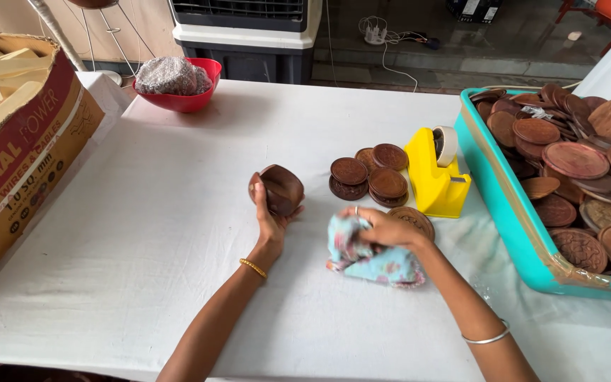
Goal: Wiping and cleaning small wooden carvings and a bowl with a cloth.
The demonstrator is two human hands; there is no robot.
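On a white table (178,233), the left hand (269,216) closes around a dark wooden bowl (278,188) and holds it raised above the cloth, hollow side turned toward the right. Just to its right, the right hand (383,228) is bunched shut on a blue patterned rag (373,260) that rests on the table, partly covering a carved wooden disc (416,218). Behind the rag lies a small group of round discs (369,177), flat and overlapping, with a yellow tape dispenser (436,177) beside them. A teal tray (510,212) at the right edge is heaped with more brown discs. A cardboard box (22,155) of pale blocks stands at the left edge, and a red bowl (185,99) with a cloth bundle sits at the far side. Judged as wiping work, the step goes best with the bowl gripped firmly by its outer wall, the hollow tilted to face the rag, and a fresh fold of rag gathered under the fingertips so it reaches the curve evenly.
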